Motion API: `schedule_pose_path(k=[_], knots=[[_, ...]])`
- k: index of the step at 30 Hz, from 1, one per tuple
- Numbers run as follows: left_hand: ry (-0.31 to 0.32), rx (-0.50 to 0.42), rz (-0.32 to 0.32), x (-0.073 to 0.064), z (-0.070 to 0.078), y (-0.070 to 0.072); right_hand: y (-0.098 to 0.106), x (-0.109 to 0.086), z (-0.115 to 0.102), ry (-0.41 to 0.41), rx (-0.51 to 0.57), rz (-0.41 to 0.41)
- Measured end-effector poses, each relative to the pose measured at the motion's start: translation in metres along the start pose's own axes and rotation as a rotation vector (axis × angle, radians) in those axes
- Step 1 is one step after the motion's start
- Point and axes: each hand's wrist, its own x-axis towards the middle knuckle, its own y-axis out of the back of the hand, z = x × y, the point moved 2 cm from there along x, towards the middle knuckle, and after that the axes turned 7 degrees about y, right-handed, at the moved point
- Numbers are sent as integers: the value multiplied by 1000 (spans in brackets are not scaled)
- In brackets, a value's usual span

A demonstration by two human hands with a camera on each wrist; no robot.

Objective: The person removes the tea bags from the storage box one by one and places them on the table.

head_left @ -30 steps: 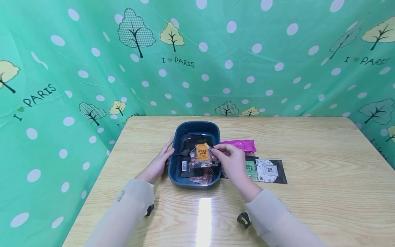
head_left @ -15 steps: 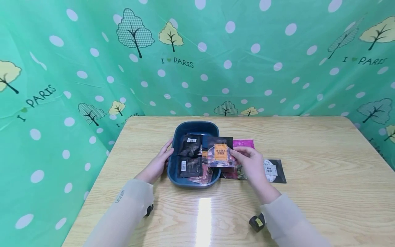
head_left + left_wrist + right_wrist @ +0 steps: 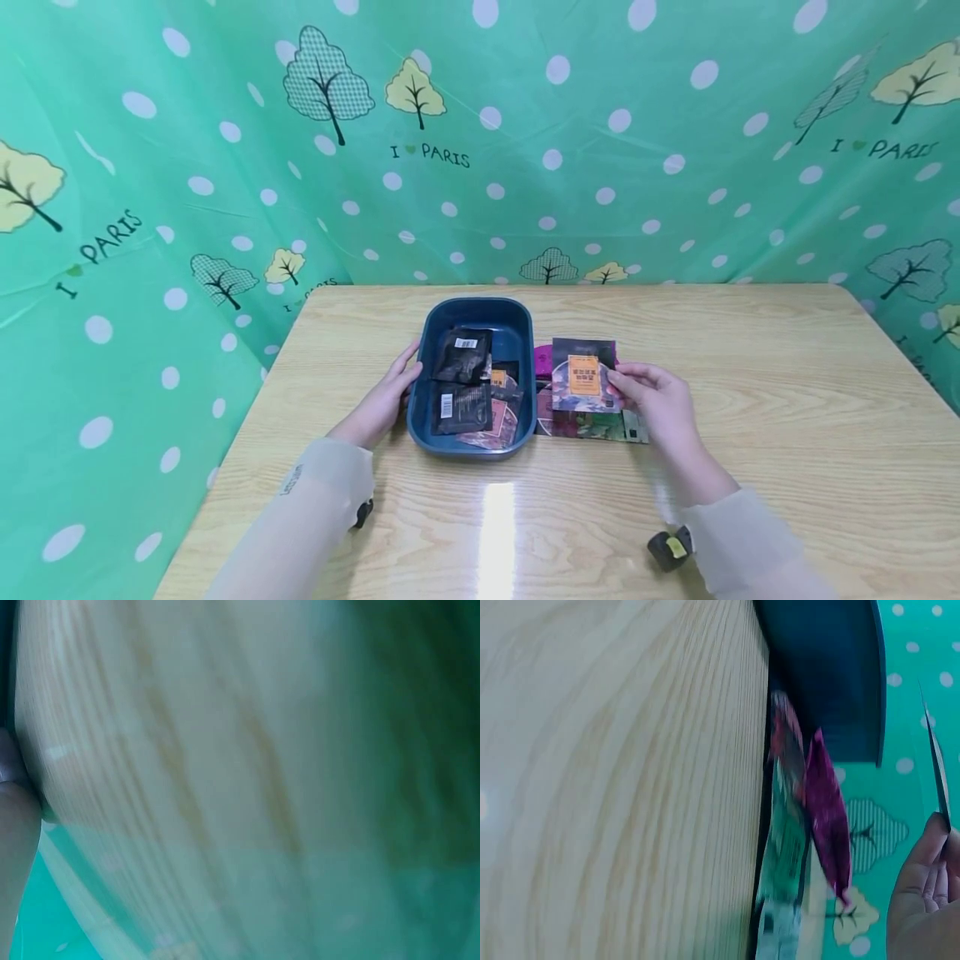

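Observation:
My right hand [image 3: 667, 408] pinches the edge of a flat square sachet [image 3: 583, 379] with an orange label and a dark top, held up over the packets right of the bin. In the right wrist view that sachet [image 3: 937, 765] appears edge-on between thumb and fingers. My left hand [image 3: 382, 402] rests with extended fingers against the left side of a dark blue bin [image 3: 504, 315]. Inside lie two black sachets with barcodes [image 3: 462, 410], a pink-labelled sachet [image 3: 501, 423] and, partly covered, an orange-labelled one. The left wrist view is mostly blurred table.
Right of the bin, a row of sachets lies on the wooden table [image 3: 787, 375], including a green one [image 3: 787, 851] and a whitish one [image 3: 778, 930]. A magenta packet [image 3: 829, 817] lies behind them, partly hidden by the held sachet. A patterned green curtain [image 3: 630, 167] hangs behind the table.
My right hand has carried the orange-labelled sachet out of the bin and rightward over the row, uncovering the bin's contents. My left hand has stayed at the bin's side.

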Motion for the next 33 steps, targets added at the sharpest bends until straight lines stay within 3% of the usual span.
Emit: schedule_pose_path(k=[14,33], knots=[[6,-3,-3,0,0,0,55,7,17,-8,-217,-17],[-8,-4,-2,0,-2,0,123,9,47,-71,-336,-43]])
